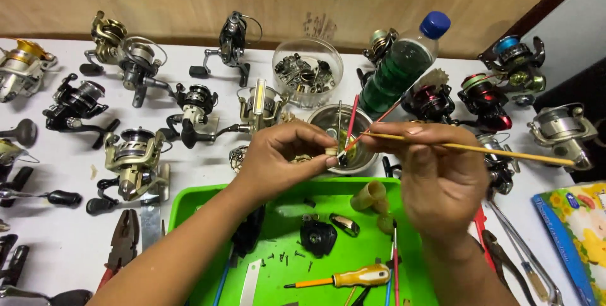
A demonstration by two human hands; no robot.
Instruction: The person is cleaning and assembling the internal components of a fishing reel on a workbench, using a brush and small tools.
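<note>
Repair workshop, fishing reels (136,154), pliers (123,246), screwdriver (344,277)

Both hands are totally bare here, no gloves, rings or watch showing. The left hand (278,158) and right hand (439,180) run into bare forearms, no sleeves in sight. Nails are short and plain.

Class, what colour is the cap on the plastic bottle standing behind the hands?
Blue. The cap tops a bottle of green liquid, clearest in the head view.
</note>
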